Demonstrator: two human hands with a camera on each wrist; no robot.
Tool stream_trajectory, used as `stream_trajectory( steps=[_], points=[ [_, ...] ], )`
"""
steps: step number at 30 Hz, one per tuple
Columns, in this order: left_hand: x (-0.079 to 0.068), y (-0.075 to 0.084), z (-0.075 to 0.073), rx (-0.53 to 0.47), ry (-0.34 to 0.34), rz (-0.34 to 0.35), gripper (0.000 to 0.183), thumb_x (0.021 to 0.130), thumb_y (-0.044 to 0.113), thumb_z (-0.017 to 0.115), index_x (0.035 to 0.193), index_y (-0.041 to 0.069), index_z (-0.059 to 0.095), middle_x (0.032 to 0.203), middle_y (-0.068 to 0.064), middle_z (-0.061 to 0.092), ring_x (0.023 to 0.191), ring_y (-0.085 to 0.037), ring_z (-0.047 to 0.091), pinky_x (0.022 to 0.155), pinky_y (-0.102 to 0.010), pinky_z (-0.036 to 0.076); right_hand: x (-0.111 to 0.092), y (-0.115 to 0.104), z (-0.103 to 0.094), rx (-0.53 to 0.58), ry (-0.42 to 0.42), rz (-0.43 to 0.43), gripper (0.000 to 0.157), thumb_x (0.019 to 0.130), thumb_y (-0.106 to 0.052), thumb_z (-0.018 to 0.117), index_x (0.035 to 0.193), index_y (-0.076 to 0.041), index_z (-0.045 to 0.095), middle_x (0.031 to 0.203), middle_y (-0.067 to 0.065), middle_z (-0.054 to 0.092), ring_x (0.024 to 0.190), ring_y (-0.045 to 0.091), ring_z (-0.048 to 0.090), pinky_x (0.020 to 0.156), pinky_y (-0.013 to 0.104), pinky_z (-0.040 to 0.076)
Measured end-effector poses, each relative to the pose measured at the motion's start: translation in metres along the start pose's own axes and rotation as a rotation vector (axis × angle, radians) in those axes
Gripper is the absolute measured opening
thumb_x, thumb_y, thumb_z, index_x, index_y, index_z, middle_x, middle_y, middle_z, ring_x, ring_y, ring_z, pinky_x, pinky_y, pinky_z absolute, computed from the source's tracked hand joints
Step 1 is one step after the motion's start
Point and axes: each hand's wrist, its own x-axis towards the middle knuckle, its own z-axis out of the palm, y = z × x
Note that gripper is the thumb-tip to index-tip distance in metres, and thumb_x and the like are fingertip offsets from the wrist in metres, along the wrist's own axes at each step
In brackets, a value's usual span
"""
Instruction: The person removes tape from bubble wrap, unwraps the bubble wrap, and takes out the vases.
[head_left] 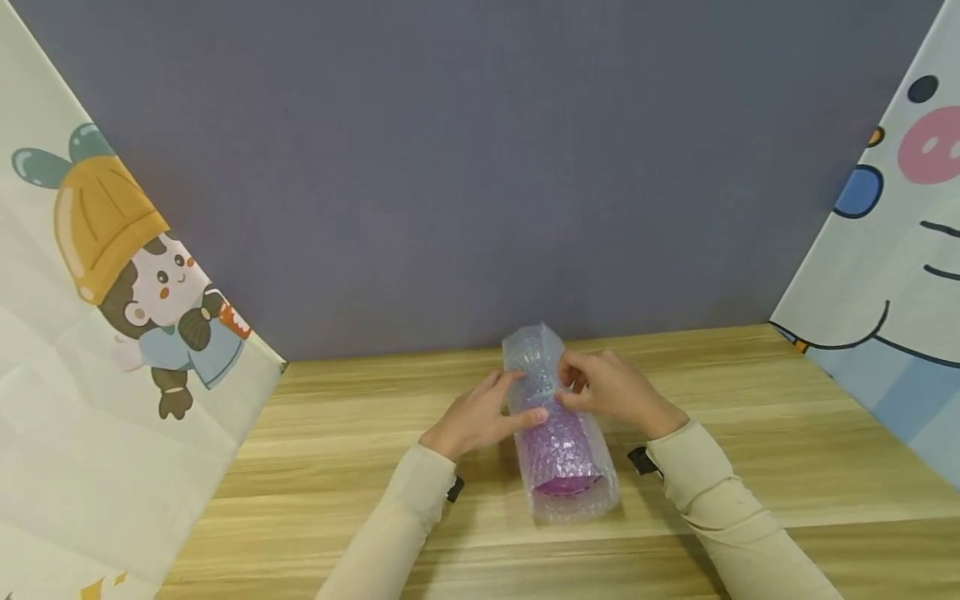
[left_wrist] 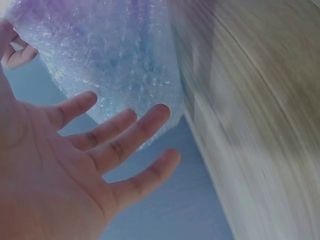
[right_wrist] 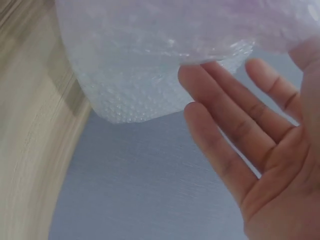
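Observation:
A roll of clear bubble wrap (head_left: pixel 540 358) lies lengthwise on the wooden table, wound around a purple, roughly cylindrical object (head_left: pixel 566 485). The object's rounded end shows inside the near opening; its kind is hidden by the wrap. My left hand (head_left: pixel 487 417) lies along the roll's left side, thumb on top, and in the left wrist view its fingers (left_wrist: pixel 150 125) are spread beside the wrap. From the right, my right hand (head_left: pixel 611 387) touches the top of the wrap with its thumb. Its other fingers (right_wrist: pixel 220 110) reach loosely to the wrap's edge in the right wrist view.
A grey-blue panel (head_left: pixel 480 167) stands upright along the table's back edge. White printed sheets flank it, with a cartoon figure in a yellow hat (head_left: pixel 112 225) on the left and a pink-snouted one on the right. Wood-grain tabletop (head_left: pixel 337 475) extends around the roll.

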Motion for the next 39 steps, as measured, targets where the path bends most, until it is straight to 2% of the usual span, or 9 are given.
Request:
stream_trajectory(
  steps=[5, 12, 24, 39],
  points=[
    [-0.001, 0.001, -0.001, -0.012, 0.002, -0.004, 0.098, 0.087, 0.084, 0.048, 0.16, 0.022, 0.032, 0.168, -0.014, 0.029, 0.138, -0.037, 0.054, 0.109, -0.058, 0.05, 0.001, -0.002, 0.0, -0.065, 0.02, -0.048, 0.017, 0.082, -0.019, 0.083, 0.086, -0.015, 0.067, 0.079, -0.004, 0.074, 0.071, 0.013, 0.072, 0.061, 0.023, 0.057],
    [0.003, 0.0, 0.001, -0.043, -0.015, -0.011, 0.098, 0.087, 0.084, 0.049, 0.161, 0.023, 0.029, 0.17, -0.015, 0.023, 0.143, -0.038, 0.049, 0.11, -0.061, 0.048, 0.001, 0.0, -0.001, -0.102, 0.026, -0.065, 0.016, 0.083, -0.019, 0.082, 0.082, -0.018, 0.066, 0.076, -0.007, 0.073, 0.07, 0.013, 0.071, 0.061, 0.023, 0.056],
    [0.011, 0.001, 0.002, -0.059, -0.01, -0.021, 0.098, 0.087, 0.083, 0.05, 0.162, 0.023, 0.029, 0.17, -0.014, 0.023, 0.146, -0.038, 0.044, 0.114, -0.061, 0.044, 0.007, 0.008, -0.002, -0.121, 0.03, -0.096, 0.018, 0.084, -0.019, 0.08, 0.077, -0.022, 0.064, 0.073, -0.009, 0.071, 0.066, 0.007, 0.067, 0.059, 0.022, 0.055],
    [0.009, -0.001, 0.003, -0.067, -0.013, -0.02, 0.098, 0.087, 0.083, 0.05, 0.162, 0.024, 0.028, 0.17, -0.013, 0.023, 0.145, -0.037, 0.046, 0.114, -0.061, 0.044, 0.006, 0.002, -0.003, -0.154, 0.02, -0.103, 0.017, 0.087, -0.019, 0.078, 0.077, -0.022, 0.065, 0.069, -0.012, 0.067, 0.059, -0.002, 0.054, 0.056, 0.019, 0.049]
  ],
)
